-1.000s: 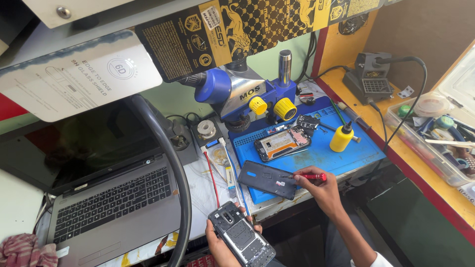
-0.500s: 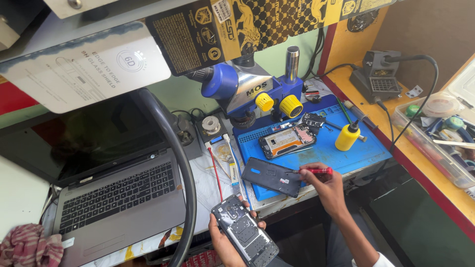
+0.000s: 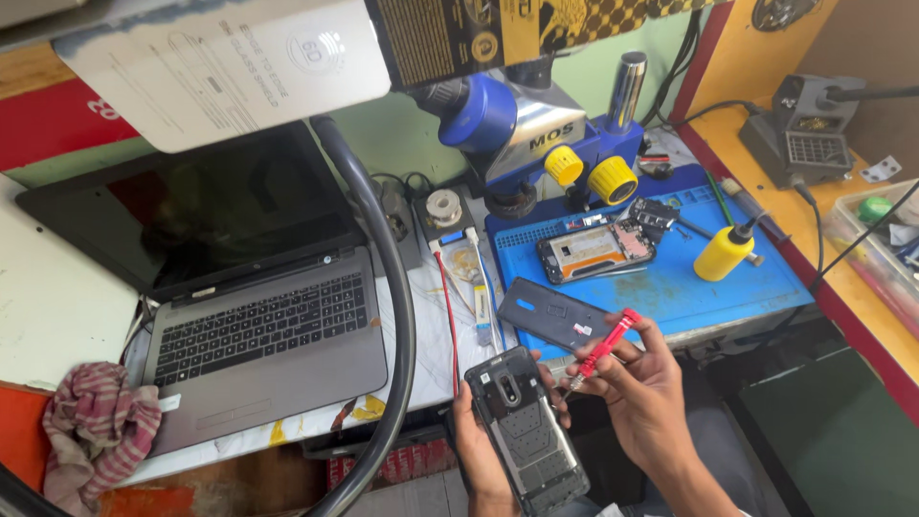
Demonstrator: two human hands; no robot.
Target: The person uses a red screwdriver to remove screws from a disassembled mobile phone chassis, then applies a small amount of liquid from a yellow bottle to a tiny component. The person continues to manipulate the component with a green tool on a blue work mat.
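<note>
The left hand (image 3: 476,450) is wrapped around an opened black phone with its back cover off (image 3: 525,431), fingers curled round its edges. The phone sits low down, just in front of the table (image 3: 421,354), tilted so its insides face up. The right hand (image 3: 639,388) is pinching a thin screwdriver with a red handle (image 3: 600,352). The metal tip points down toward the top right side of the phone, very close to it, but I cannot tell if it is touching.

Just behind the hands, a flat dark grey phone back cover (image 3: 555,314) lies on the front edge of a blue rubber work mat (image 3: 756,282). Farther back on the mat is another opened phone with an orange inside (image 3: 593,252). Beside it are some small dark phone parts (image 3: 651,213), and a little yellow bottle with a thin black nozzle (image 3: 725,251) stands to the right.

At the back of the mat stands a blue microscope with yellow knobs (image 3: 546,134). On the left side of the table is an open grey laptop with a dark screen (image 3: 258,325). A thick black hose (image 3: 397,316) curves down in front of it. A striped pink and white rag (image 3: 96,426) lies at the far left corner. A grey soldering stand with a grille (image 3: 804,139) sits on the yellow shelf at the right.
</note>
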